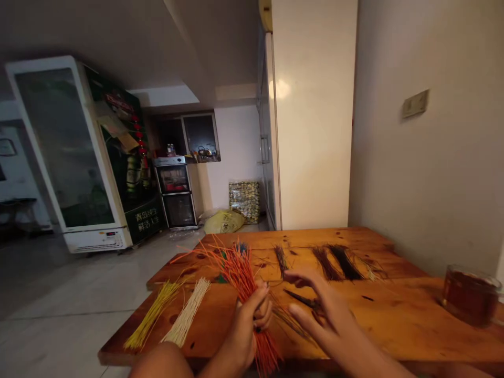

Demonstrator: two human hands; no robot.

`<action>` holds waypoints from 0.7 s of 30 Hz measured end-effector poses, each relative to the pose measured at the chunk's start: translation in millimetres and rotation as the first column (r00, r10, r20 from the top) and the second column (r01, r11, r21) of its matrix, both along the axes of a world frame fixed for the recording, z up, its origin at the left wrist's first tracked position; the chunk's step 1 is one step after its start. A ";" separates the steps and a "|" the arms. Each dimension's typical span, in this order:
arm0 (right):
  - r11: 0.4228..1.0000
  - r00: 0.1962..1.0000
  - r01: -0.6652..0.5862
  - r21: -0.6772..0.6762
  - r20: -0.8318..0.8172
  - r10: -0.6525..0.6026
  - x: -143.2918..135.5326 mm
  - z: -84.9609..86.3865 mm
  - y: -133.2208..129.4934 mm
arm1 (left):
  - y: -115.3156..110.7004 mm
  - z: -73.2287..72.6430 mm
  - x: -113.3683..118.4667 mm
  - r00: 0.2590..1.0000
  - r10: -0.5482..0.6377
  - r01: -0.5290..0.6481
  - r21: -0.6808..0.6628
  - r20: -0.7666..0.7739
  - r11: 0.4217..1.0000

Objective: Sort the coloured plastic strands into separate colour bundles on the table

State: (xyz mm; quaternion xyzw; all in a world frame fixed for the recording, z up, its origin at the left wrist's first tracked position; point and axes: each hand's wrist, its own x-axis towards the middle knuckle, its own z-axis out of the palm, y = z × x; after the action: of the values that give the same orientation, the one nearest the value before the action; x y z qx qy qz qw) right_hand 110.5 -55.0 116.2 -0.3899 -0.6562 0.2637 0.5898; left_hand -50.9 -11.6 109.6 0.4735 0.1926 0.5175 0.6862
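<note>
1. The left hand [250, 324] was closed round the middle of an orange bundle [241, 270] of thin strands, held above the table [394, 331] near the middle of its near edge, the tops fanning out.
2. The right hand [328, 315] was spread wide, thumb well apart from the fingers, gripping nothing; whether it touched the dark scissors [301, 298] behind it could not be told.
3. Toward the near left corner lay a yellow bundle [153, 316] and, just beside it, a cream bundle [188, 313].
4. A glass mug [469, 299] of reddish-brown liquid stood by the right edge.
5. Nearer the far edge lay a brown bundle [326, 263] and a black bundle [346, 262].
6. Beyond the table's left edge, a glass-doored fridge [84, 157] bore readable characters [147, 220] low on its side panel: "青岛纯生 鲜活人生". Red lettering [118, 102] above was too blurred to read.
7. Against the back wall rested a yellowish bag [224, 222].
</note>
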 end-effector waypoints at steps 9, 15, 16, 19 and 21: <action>0.462 0.272 -0.851 -0.250 -0.962 -0.020 -26.5 -59.1 67.0 | 45.6 21.9 44.0 0.957 -0.003 -0.025 0.092 0.289 0.995; 0.534 0.095 -0.840 -0.097 -0.995 -0.031 -38.1 -41.6 93.4 | 66.2 13.8 57.0 0.970 -0.077 0.051 0.117 0.229 0.992; 0.555 0.091 -0.829 -0.072 -0.996 0.007 -38.9 -43.2 98.2 | 69.9 10.8 59.2 0.973 -0.092 0.070 0.109 0.214 0.992; 0.637 0.298 -0.767 -0.078 -0.922 0.246 -38.0 -53.4 109.6 | 80.2 -5.6 66.5 0.980 -0.120 0.115 0.042 0.161 0.993; 0.668 0.511 -0.730 -0.146 -0.766 0.391 -32.3 -58.7 113.6 | 87.5 -20.5 70.5 0.985 -0.105 0.113 -0.046 0.140 0.993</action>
State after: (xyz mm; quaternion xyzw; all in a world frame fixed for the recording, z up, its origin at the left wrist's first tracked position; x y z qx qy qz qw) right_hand 78.2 58.6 57.5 -0.1482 -0.4037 0.7128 0.5540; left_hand 19.6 75.9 89.1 0.4278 0.1325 0.5053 0.7376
